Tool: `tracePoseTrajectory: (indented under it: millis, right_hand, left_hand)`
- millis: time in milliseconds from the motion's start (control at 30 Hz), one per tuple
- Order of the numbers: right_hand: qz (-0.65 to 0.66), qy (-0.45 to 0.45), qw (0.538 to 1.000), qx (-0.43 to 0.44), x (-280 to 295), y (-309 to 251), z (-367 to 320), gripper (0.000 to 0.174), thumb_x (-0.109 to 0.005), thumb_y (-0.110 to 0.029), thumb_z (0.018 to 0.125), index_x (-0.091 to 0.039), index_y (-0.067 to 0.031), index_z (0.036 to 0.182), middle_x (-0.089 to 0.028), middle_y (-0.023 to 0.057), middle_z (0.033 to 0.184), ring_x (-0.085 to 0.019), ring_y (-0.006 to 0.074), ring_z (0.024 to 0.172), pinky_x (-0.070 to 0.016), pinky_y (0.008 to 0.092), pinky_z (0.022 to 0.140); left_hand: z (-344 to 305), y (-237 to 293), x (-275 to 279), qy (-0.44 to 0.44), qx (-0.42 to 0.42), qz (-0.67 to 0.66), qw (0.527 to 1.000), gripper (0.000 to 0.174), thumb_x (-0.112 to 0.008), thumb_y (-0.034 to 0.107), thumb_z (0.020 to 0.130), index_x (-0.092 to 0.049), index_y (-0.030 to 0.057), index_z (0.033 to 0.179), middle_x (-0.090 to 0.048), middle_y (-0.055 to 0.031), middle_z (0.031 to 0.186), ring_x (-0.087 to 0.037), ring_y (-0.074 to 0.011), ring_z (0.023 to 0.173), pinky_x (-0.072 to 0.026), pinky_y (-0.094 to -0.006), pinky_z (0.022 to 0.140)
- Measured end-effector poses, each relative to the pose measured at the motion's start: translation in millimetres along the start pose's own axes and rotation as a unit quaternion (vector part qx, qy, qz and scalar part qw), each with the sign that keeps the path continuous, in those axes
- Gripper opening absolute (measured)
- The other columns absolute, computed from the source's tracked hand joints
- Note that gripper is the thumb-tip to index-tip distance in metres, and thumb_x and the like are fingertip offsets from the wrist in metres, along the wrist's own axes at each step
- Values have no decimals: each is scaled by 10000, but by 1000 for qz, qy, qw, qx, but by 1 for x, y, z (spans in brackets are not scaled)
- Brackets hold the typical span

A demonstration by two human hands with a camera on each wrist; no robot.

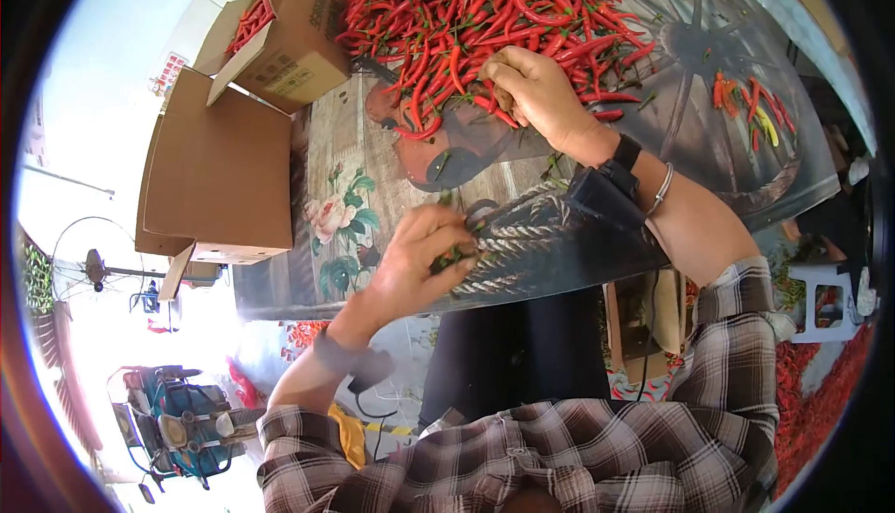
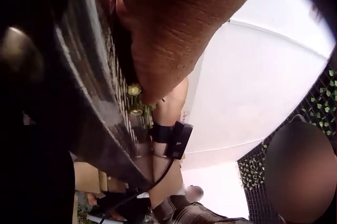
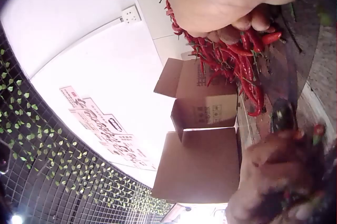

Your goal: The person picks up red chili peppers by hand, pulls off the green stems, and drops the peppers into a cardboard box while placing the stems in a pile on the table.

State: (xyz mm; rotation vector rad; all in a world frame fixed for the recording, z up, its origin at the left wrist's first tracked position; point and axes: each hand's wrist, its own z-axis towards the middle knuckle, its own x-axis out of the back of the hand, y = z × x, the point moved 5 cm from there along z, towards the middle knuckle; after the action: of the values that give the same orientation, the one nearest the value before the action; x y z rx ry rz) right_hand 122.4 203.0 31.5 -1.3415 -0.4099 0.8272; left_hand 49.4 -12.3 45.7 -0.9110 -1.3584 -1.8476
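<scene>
Green chili stems (image 1: 454,257) stick out between the curled fingers of my left hand (image 1: 419,256), which grips them over the near side of the table. Cut-looking green stem ends (image 2: 135,90) show below that hand in the left wrist view. My right hand (image 1: 541,98) is at the near edge of a heap of red chili peppers (image 1: 466,23), fingers curled downward. In the right wrist view its fingertips (image 3: 258,20) are right at some red chilies (image 3: 247,79); I cannot tell whether they pinch one. The thumb's grip is hidden there.
Open cardboard boxes (image 1: 219,163) stand left of the heap; the farther one holds red chilies (image 1: 252,23). A small group of red and yellow chilies (image 1: 760,112) lies at the right on the printed tablecloth (image 1: 671,126). A white stool (image 1: 825,298) stands lower right.
</scene>
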Motion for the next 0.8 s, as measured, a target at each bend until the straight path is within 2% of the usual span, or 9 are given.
tracePoseTrajectory:
  millis: [33,300,467,533,567,633,733,767,800]
  right_hand:
    - [8,6,1000,-6,0,-1,-1,190,-534,-153,917,-577,13,835,-530,9,625,-479,70,545,-378,245,484]
    - [-38,6,999,18,1,6,2,192,-557,-161,898,-595,21,850,-540,4,649,-477,64,563,-380,252,500]
    - [-35,-3,998,45,-2,8,2,173,-560,-148,889,-598,18,858,-543,6,655,-484,68,568,-392,257,512]
    - [-26,-2,999,34,-3,9,2,161,-556,-139,888,-597,15,862,-543,7,655,-490,70,569,-397,259,515]
    - [-51,-27,998,20,-3,8,0,143,-510,-130,935,-570,-1,915,-527,-10,704,-488,51,611,-398,218,535]
    - [-61,-26,997,32,-2,8,2,142,-510,-129,934,-570,-2,913,-528,-10,701,-485,50,605,-394,219,527]
    - [-61,-29,997,34,-3,8,1,141,-511,-129,933,-571,-4,909,-524,-12,687,-475,48,583,-380,221,504]
    - [-52,-28,998,26,-4,7,0,142,-512,-131,932,-572,-5,906,-520,-14,675,-467,46,566,-372,221,490]
    - [-53,-28,998,26,-4,5,-1,142,-512,-131,932,-572,-5,906,-520,-14,675,-467,46,566,-372,221,490]
  left_hand:
    - [-12,1,2,-8,12,15,1000,234,-712,104,729,-617,60,938,-551,-124,1071,-494,-322,1052,-403,-405,914]
    - [-118,7,13,30,99,64,993,246,-715,80,697,-622,56,924,-555,-112,1052,-505,-331,1028,-420,-421,883]
    - [-154,25,14,-23,115,225,967,240,-720,112,680,-657,93,911,-569,-75,1015,-515,-319,1005,-438,-413,863]
    - [-167,27,14,-24,123,206,971,245,-715,128,687,-678,102,928,-573,-87,1011,-535,-309,962,-450,-411,838]
    - [-171,26,16,-2,160,160,974,252,-709,116,692,-683,99,942,-573,-92,1010,-548,-303,933,-461,-404,814]
    - [-168,21,19,44,215,53,974,300,-692,67,701,-684,86,1000,-573,-106,1024,-576,-288,860,-488,-383,748]
    - [-132,26,25,69,206,106,970,310,-687,32,695,-683,78,1002,-576,-109,1052,-577,-286,879,-495,-380,746]
    - [-114,28,28,86,163,117,976,321,-681,19,699,-682,82,1013,-575,-106,1071,-578,-278,894,-488,-371,785]
    - [-97,28,29,87,162,117,976,321,-681,19,699,-682,82,1013,-575,-106,1071,-578,-278,894,-488,-371,785]
